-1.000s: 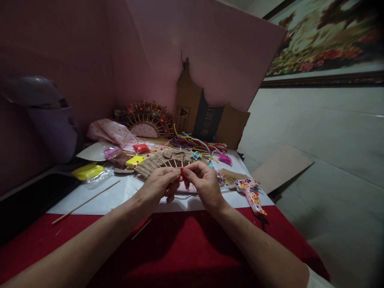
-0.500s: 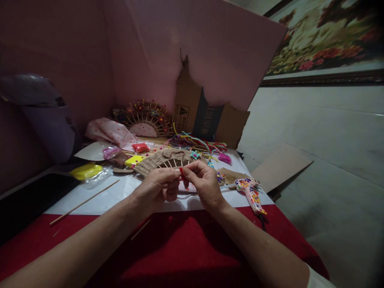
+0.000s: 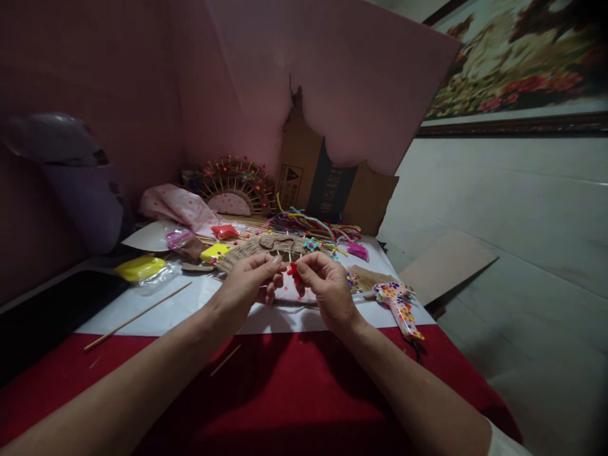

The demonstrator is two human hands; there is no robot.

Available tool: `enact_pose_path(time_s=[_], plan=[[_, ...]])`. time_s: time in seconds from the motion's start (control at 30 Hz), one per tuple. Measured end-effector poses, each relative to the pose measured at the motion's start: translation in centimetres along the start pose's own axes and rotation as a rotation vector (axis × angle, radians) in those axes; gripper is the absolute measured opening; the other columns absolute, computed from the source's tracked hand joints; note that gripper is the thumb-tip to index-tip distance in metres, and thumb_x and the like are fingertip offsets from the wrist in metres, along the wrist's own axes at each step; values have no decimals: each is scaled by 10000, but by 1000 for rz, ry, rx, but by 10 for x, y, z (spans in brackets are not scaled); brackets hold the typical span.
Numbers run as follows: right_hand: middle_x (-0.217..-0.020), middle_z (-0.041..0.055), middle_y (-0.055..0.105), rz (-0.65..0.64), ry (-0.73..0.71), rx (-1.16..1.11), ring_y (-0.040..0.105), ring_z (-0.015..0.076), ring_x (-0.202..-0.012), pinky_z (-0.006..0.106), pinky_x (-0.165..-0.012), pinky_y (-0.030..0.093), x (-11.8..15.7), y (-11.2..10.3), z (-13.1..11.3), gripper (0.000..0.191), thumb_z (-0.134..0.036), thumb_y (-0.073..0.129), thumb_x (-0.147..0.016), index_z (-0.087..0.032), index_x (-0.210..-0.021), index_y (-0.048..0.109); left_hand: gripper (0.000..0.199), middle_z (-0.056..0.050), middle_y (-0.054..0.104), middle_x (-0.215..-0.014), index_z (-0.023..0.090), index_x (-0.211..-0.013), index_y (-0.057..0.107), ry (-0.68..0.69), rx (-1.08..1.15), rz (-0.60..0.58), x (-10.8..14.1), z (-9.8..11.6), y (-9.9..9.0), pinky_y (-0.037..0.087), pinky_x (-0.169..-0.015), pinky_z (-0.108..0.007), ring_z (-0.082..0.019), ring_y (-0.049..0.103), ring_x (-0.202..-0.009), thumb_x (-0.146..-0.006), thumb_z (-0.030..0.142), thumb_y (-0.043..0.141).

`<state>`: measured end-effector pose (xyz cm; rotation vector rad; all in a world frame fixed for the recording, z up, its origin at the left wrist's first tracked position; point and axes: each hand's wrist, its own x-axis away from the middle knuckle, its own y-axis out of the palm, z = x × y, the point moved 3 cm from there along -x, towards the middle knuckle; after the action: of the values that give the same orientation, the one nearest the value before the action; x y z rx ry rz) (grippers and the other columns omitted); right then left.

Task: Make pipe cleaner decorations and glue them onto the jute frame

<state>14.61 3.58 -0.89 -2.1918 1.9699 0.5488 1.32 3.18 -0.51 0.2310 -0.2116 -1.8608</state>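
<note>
My right hand pinches a small red flower-like piece between thumb and fingers; its material is too small to tell. Just left of it, my left hand has thumb and forefinger pressed together, and whatever is between them cannot be made out. Both hands are raised in front of a woven fan-shaped piece, whose lower middle they partly cover. A turquoise flower sits on its weave, and pink dotted fabric shows between my hands.
A flower-patterned glue gun lies at right. Left are a thin stick, a yellow clay pack and a black panel. Behind are coloured pipe cleaners, a finished-looking fan piece and cut cardboard.
My hands have drawn slightly apart. The red piece stays in my right hand and shows more fully, while my left fingertips have moved a little to the left. The view has shifted slightly.
</note>
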Motion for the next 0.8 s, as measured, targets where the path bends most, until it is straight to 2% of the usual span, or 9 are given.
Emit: enact_pose_path(time_s=[0.2,0.37,0.6,0.8], plan=[[-566,-29,561,-48,29,-28,469,80,-459,200,-412,372,0,1,-1,225,-316,692,-709,-161,-738,533,160,-3,595,-644,122,-796,641,204,-286,-7,2,9,-2,370,-486,-200,-86,465,-530,-714,259,655],[-560,-35,573,-91,65,-49,462,72,-430,191,-393,358,1,3,-2,256,-332,712,-681,-162,-750,534,78,-15,625,-673,144,-766,667,399,-493,-7,4,13,0,400,-541,-210,-112,524,-601,-737,181,605],[-565,-31,587,-110,68,-45,472,73,-436,191,-399,361,1,5,-2,258,-337,706,-684,-166,-749,523,106,-13,668,-650,177,-739,684,541,-687,67,7,15,-1,405,-560,-218,-120,563,-574,-733,132,588],[-569,-47,533,-77,-21,56,456,68,-459,195,-425,371,3,6,-6,232,-315,684,-713,-174,-737,502,119,-23,667,-613,187,-707,691,625,-808,116,12,18,-1,367,-543,-232,-133,559,-540,-729,129,590]])
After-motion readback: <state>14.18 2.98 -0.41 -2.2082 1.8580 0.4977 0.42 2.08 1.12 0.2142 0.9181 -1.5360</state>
